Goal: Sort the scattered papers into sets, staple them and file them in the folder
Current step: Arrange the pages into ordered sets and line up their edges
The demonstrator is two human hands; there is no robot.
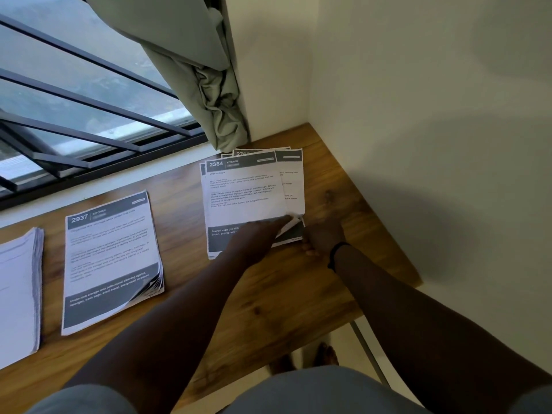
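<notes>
Head view: wooden counter (268,294) set in a corner below a barred window (74,94), grey curtain (206,73) bunched at its right edge. Three paper piles on it: plain stack (18,288) far left, "2937" set (110,258) beside it, loose fanned "2384" pile (254,192) near the wall. Left hand (257,234) lies on that pile, fingers lifting the top sheet's lower right corner. Right hand (324,234) just beside the pile's edge; cannot tell how its fingers lie.
</notes>
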